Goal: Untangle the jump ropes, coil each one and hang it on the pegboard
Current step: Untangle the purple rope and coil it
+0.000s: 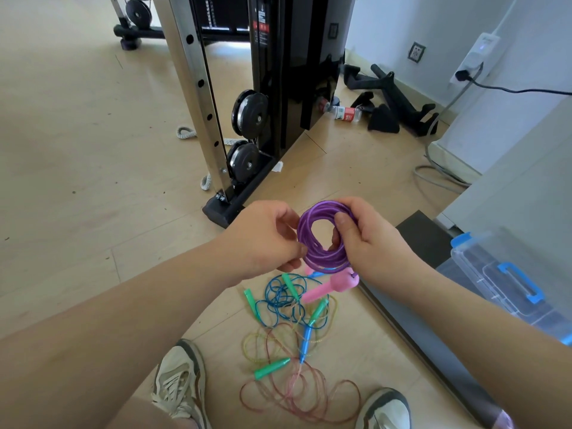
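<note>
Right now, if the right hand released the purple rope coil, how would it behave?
Probably floppy: the purple rope coil is thin untied loops, so they would likely sag apart. Its dangling pink handle would probably pull it downward.

Single head-worn wide-angle view — faces forward and steeply down past both forearms. Left hand [263,239] and right hand [370,239], both on the purple coil [325,209], sit close at mid-frame; shoes [181,385] at bottom edge, weight machine [278,88] and wall [402,20] farther off up top.

One purple coil [325,262], four green handles [271,368], two shoes [181,379]
</note>
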The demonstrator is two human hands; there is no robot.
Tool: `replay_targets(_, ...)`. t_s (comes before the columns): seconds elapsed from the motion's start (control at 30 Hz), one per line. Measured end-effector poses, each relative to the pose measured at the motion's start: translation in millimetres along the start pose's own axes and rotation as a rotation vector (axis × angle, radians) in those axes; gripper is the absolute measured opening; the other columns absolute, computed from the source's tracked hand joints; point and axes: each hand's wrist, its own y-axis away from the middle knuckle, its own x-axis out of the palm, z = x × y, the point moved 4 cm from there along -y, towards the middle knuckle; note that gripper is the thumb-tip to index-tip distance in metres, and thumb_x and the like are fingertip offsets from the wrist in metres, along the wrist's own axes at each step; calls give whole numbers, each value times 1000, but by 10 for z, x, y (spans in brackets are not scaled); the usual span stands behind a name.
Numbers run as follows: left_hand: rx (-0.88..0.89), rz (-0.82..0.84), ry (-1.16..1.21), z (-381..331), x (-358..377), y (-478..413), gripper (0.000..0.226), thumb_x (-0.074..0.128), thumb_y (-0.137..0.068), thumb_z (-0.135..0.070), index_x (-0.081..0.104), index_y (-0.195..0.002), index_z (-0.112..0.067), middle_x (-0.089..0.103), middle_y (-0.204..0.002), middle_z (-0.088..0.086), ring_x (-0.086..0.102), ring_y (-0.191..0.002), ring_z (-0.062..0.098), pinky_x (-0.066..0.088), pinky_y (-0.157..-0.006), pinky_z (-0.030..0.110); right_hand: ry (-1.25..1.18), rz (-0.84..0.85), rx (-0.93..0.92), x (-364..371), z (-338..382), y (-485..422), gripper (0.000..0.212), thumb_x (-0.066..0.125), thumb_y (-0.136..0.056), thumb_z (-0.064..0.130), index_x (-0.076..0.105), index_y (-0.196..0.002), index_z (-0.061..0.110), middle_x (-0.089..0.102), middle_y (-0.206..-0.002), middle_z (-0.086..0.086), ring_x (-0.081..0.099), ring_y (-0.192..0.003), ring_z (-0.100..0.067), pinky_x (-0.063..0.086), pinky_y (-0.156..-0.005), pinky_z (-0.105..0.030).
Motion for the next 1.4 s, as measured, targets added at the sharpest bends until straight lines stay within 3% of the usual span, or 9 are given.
replay_targets(0.13,83,-59,-5,-123,-69,5,37,74,-92,-9,60,-126,-14,71,-103,-2,69,-55,11,53,-47,23,196,127,-97,106,57,22,23,42,-109,28,53,-129,33,65,-89,7,64,-80,-15,54,-76,-39)
replay_targets(0.23,206,-91,-107,-177,-105,18,16,73,-93,-15,74,-109,-16,74,-74,-12,65,-51,6,48,-43,22,223,169,-127,142,113,19,24,44,-108,27,52,-131,31,65,-93,7,64,-84,-16,54,-77,-42)
replay_targets(0.33,254,-124,-115,-195,-132,31,4,72,-95,-15,76,-93,-14,70,-57,1,60,-44,5,51,-45,23,161,137,-116,110,110,-1,21,44,-108,25,53,-123,38,67,-86,6,65,-79,-15,55,-74,-40)
replay_targets(0.53,185,-87,34,-114,-226,13,9,69,-97,-11,70,-97,-2,73,-72,22,72,-56,20,61,-56,26,-13,38,-78,-1,160,9,23,44,-109,21,62,-116,32,66,-81,-2,63,-72,-12,51,-68,-27)
replay_targets(0.77,193,-58,-23,-101,-158,-1,9,77,-90,-7,76,-98,-3,73,-73,15,71,-58,17,63,-57,30,-65,-10,-7,-23,118,9,25,42,-110,23,66,-115,28,68,-79,-13,57,-54,-6,48,-55,-23)
replay_targets(1.03,183,47,-86,-183,-60,31,39,79,-89,-15,60,-123,-15,75,-74,15,76,-63,27,63,-55,33,47,41,-92,-15,169,-6,26,43,-108,23,64,-110,38,65,-78,9,60,-70,-13,56,-68,-40)
replay_targets(1.17,146,115,-201,-141,-144,-8,46,76,-92,-20,58,-134,-16,72,-66,4,65,-47,13,51,-47,22,58,123,-109,-10,238,7,26,43,-108,22,65,-113,36,66,-78,-6,62,-74,-23,53,-71,-44)
replay_targets(1.27,183,179,-366,-136,-134,-3,24,73,-94,-29,68,-117,-22,69,-70,2,64,-49,10,49,-47,22,28,157,-105,-27,259,35,28,45,-108,18,67,-113,33,67,-80,-11,61,-75,-27,52,-70,-42)
replay_targets(1.4,255,88,-482,-149,-125,-29,24,78,-86,-46,71,-100,-28,61,-67,-2,55,-51,6,43,-50,22,-66,141,-81,-61,250,29,30,45,-108,16,69,-113,33,68,-83,-13,64,-77,-33,55,-69,-47)
